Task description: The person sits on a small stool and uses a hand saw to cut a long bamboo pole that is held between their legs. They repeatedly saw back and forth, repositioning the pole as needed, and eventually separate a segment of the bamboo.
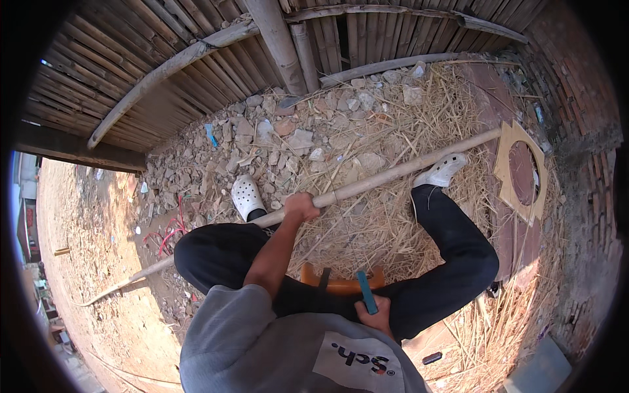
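A long pale wooden pole (380,179) slants from the lower left, over my left thigh, to the upper right beyond my right foot. My left hand (301,207) is wrapped round it near its middle, the arm stretched forward. Close to my lap, my right hand (377,316) grips a narrow, flat teal tool (367,291) that points forward and away from the pole. Its exact kind does not show, and my fingers cover its near end. Below me is an orange stool (341,286), mostly hidden by my legs.
Straw (393,229) and broken stones (262,134) cover the ground around my white clogs (247,195). A board with a round hole (540,157) lies by the pole's right end. A bamboo wall (183,72) stands ahead, a brick wall (583,131) at right. Pink strands (171,229) lie left.
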{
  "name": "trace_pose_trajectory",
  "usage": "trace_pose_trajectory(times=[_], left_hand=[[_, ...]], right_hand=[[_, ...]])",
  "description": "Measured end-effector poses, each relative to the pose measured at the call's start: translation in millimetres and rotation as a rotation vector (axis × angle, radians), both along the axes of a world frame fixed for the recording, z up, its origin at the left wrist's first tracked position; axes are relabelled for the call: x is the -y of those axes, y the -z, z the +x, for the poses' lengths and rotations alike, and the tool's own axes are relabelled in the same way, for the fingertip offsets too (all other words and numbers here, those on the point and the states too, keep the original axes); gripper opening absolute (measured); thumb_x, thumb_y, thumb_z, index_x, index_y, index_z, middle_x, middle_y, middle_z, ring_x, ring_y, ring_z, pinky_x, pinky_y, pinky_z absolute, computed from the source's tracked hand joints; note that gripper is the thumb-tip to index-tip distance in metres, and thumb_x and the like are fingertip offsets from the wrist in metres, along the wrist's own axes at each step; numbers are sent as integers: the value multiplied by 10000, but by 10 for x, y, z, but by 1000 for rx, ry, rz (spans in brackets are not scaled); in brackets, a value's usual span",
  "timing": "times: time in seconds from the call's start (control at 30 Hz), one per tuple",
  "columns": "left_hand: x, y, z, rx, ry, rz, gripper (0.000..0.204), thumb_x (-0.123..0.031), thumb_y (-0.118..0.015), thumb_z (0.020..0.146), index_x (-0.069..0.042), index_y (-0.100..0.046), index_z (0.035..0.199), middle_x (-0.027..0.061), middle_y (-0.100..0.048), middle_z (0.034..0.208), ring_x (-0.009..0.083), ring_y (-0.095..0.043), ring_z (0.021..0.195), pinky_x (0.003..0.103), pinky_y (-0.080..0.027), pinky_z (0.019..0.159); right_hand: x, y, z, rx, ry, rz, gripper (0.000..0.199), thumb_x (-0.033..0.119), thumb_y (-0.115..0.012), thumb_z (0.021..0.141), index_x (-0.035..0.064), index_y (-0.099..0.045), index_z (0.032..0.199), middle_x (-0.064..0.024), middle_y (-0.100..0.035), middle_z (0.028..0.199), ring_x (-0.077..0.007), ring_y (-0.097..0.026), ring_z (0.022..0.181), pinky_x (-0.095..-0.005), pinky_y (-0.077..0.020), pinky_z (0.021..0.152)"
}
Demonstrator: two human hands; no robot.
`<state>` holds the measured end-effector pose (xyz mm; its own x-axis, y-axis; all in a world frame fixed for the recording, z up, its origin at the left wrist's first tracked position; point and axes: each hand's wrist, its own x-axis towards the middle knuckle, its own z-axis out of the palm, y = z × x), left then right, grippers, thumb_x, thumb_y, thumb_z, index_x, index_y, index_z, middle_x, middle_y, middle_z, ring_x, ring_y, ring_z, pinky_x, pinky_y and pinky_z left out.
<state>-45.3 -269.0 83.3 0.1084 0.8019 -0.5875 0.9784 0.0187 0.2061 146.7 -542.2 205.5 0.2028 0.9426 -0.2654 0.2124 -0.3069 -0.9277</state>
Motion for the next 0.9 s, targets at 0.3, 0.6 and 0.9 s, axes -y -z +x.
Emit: trace_pose_trajectory(times=[0.3, 0.6, 0.9], left_hand=[[-502, 116, 97, 17, 33, -32, 406, -301, -632, 628, -124, -733, 979, 138, -706, 997, 295, -676, 955, 397, -533, 836], [-927, -52, -65, 64, 31, -40, 414, -295, -631, 641, -135, -728, 1010, 147, -705, 996, 299, -678, 953, 402, -533, 849], [-1181, 121, 316, 34, 71, -59, 416, -318, -621, 666, -133, -724, 1024, 154, -697, 1031, 301, -673, 971, 399, -532, 861]], right_hand=[[-763, 70, 21, 57, 18, -136, 214, 127, -662, 734, 8, -533, 611, -15, -472, 503, -63, -458, 505, -292, -401, 481], [-1834, 419, -281, 134, -28, -119, 244, 103, -653, 751, 9, -505, 583, 13, -455, 509, -63, -441, 499, -307, -383, 469], [-2544, 1074, -72, 32, 43, -67, 230, 126, -657, 746, 11, -524, 599, -3, -471, 505, -80, -425, 483, -314, -388, 466]])
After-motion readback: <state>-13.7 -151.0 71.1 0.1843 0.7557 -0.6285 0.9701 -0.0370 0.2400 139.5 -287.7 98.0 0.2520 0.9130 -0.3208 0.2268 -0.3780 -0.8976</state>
